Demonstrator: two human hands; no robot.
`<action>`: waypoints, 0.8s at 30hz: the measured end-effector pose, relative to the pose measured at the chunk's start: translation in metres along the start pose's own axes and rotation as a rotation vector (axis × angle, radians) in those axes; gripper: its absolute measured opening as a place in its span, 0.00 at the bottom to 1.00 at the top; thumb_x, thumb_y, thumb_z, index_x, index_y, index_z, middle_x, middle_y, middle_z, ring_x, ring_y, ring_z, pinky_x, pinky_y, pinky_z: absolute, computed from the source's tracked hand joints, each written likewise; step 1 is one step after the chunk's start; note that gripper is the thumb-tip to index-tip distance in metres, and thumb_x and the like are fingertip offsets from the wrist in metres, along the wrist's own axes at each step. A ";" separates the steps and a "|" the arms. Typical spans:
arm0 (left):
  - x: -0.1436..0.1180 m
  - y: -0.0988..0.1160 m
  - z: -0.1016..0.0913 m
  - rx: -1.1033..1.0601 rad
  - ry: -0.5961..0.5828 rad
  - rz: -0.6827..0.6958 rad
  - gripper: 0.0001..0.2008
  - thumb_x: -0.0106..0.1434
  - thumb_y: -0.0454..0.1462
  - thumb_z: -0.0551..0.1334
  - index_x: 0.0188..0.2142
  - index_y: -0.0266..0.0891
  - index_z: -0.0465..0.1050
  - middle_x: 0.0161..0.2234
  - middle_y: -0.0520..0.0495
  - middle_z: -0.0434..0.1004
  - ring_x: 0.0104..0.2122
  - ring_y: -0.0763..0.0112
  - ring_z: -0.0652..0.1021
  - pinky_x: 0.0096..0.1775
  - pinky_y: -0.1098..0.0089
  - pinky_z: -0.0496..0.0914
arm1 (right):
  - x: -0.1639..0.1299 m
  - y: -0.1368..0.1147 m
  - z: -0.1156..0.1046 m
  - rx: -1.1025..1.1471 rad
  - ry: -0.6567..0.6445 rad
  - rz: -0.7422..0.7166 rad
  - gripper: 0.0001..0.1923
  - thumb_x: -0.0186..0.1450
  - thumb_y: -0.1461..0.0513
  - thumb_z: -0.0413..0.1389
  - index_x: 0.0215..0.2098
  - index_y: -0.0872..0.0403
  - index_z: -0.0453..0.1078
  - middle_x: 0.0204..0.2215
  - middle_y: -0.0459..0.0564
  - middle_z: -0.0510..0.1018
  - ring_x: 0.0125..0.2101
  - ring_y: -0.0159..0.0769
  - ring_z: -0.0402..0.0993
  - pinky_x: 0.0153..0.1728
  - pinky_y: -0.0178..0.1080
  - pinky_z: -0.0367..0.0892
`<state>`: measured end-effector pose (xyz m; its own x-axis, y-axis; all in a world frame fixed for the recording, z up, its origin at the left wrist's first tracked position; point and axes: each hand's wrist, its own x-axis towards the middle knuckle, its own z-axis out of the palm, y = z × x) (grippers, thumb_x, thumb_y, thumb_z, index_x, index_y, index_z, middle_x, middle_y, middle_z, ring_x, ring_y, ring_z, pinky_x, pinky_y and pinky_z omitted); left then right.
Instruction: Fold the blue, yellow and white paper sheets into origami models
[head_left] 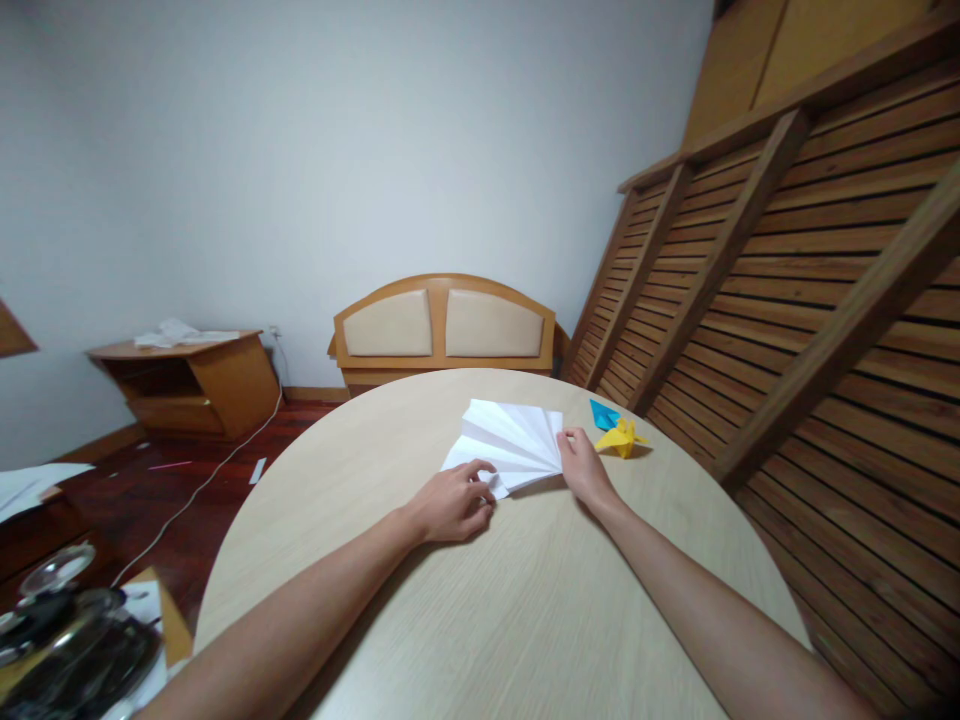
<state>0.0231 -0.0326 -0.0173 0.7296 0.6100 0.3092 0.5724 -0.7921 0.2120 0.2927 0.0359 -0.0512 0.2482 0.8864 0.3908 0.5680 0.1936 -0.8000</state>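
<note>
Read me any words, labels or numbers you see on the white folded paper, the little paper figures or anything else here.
No readable text anywhere.
White pleated paper fan between the left hand and right hand: blank.
Blue paper figure and yellow paper figure: plain.
Papers on the side cabinet: too small to tell.

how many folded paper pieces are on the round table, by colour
white: 1, the pleated paper fan, with the left hand on its near edge and the right hand at its right corner
blue: 1, the small blue paper figure
yellow: 1, the small yellow paper figure, just beside the blue one
total: 3, all on the round table
</note>
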 end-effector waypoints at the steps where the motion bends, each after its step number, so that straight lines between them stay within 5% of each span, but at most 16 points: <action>1: 0.000 0.002 -0.002 0.014 -0.004 0.009 0.12 0.64 0.38 0.58 0.44 0.43 0.78 0.61 0.44 0.64 0.46 0.61 0.77 0.51 0.61 0.71 | 0.000 0.000 0.001 0.013 -0.005 0.001 0.12 0.68 0.54 0.47 0.41 0.52 0.66 0.36 0.55 0.80 0.38 0.45 0.77 0.39 0.43 0.70; 5: 0.001 0.010 -0.008 0.122 -0.055 0.070 0.17 0.68 0.41 0.55 0.53 0.47 0.74 0.68 0.46 0.55 0.51 0.55 0.75 0.54 0.55 0.69 | -0.003 -0.003 0.005 0.070 -0.026 -0.001 0.13 0.68 0.53 0.46 0.41 0.52 0.65 0.37 0.56 0.80 0.39 0.45 0.77 0.40 0.44 0.70; 11: 0.003 0.010 -0.006 0.138 -0.059 0.163 0.23 0.70 0.39 0.52 0.64 0.45 0.61 0.63 0.45 0.65 0.56 0.55 0.70 0.57 0.56 0.65 | -0.006 -0.008 0.008 0.133 -0.044 0.003 0.13 0.67 0.53 0.47 0.40 0.53 0.65 0.38 0.56 0.79 0.39 0.44 0.77 0.42 0.43 0.70; 17: 0.004 0.005 -0.005 0.186 0.026 0.217 0.19 0.72 0.34 0.49 0.59 0.44 0.67 0.59 0.45 0.70 0.61 0.57 0.66 0.59 0.56 0.62 | -0.001 -0.005 0.005 0.205 -0.036 0.076 0.11 0.67 0.54 0.48 0.39 0.52 0.65 0.28 0.52 0.79 0.28 0.42 0.76 0.28 0.40 0.70; 24: 0.005 0.000 0.001 0.221 0.185 0.450 0.16 0.73 0.31 0.49 0.52 0.37 0.71 0.50 0.41 0.78 0.57 0.62 0.72 0.57 0.58 0.68 | -0.006 -0.011 0.007 0.318 -0.090 0.134 0.08 0.63 0.56 0.51 0.37 0.50 0.59 0.19 0.44 0.74 0.18 0.36 0.71 0.17 0.34 0.64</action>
<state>0.0268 -0.0292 -0.0167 0.8543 0.1808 0.4873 0.2977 -0.9388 -0.1735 0.2795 0.0315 -0.0477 0.2260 0.9435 0.2423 0.2587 0.1816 -0.9487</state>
